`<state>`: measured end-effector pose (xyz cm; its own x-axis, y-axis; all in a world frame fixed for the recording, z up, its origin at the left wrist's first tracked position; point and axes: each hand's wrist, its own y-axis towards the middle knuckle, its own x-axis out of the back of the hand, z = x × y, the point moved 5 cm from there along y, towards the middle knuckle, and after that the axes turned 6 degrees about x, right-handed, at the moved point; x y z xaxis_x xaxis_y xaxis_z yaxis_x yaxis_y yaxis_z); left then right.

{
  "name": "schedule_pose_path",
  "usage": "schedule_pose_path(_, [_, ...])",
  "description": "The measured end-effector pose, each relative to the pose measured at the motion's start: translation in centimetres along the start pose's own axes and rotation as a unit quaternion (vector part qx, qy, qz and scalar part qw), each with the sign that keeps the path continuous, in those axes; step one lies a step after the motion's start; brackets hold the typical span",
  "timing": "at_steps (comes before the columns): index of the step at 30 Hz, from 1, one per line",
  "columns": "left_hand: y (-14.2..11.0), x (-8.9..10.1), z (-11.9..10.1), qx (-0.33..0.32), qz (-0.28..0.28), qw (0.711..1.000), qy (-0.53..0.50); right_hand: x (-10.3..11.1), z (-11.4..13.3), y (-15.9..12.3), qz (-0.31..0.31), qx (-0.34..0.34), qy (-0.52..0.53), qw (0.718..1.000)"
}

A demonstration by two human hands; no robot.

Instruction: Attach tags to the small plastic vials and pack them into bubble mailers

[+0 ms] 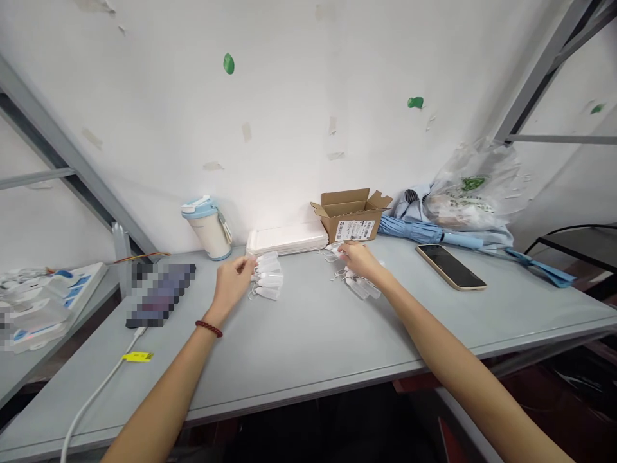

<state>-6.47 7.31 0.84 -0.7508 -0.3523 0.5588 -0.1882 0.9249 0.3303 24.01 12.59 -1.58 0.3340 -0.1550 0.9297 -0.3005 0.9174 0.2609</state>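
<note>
My left hand (232, 281), with a red bead bracelet on the wrist, rests on the grey table (308, 334) with its fingers curled at a neat row of small white tagged pieces (267, 275). My right hand (357, 258) reaches to a loose pile of the same small white pieces (360, 284) and pinches one near the open cardboard box (351, 215). What the left fingers hold, if anything, is too small to make out.
A stack of white trays (286, 239) lies against the wall beside a blue-lidded cup (207, 226). A phone (450, 265), a folded blue umbrella (429, 231) and a plastic bag (475, 186) sit at right. A dark device (159, 292) with a white cable (96, 392) lies at left.
</note>
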Motion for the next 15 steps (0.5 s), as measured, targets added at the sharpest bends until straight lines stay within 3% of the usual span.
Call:
schedule_pose_path(3, [-1.9, -1.6, -2.3, -0.073, 0.015, 0.997, 0.008, 0.6, 1.5, 0.0, -0.043, 0.046, 0.064, 0.996])
schedule_pose_path(6, [-3.5, -3.1, -3.8, -0.146, 0.031, 0.989, 0.009, 0.8, 3.4, -0.4, -0.057, 0.071, 0.191, 0.977])
schedule_pose_path(11, [-4.4, -4.7, -4.0, -0.206, 0.051, 0.977, 0.01, 0.4, 7.3, -1.8, 0.019, 0.088, 0.359, 0.929])
schedule_pose_path(15, [-4.4, -4.8, -4.0, -0.221, 0.058, 0.973, 0.007, 0.3, 9.2, -2.6, 0.059, 0.101, 0.429, 0.896])
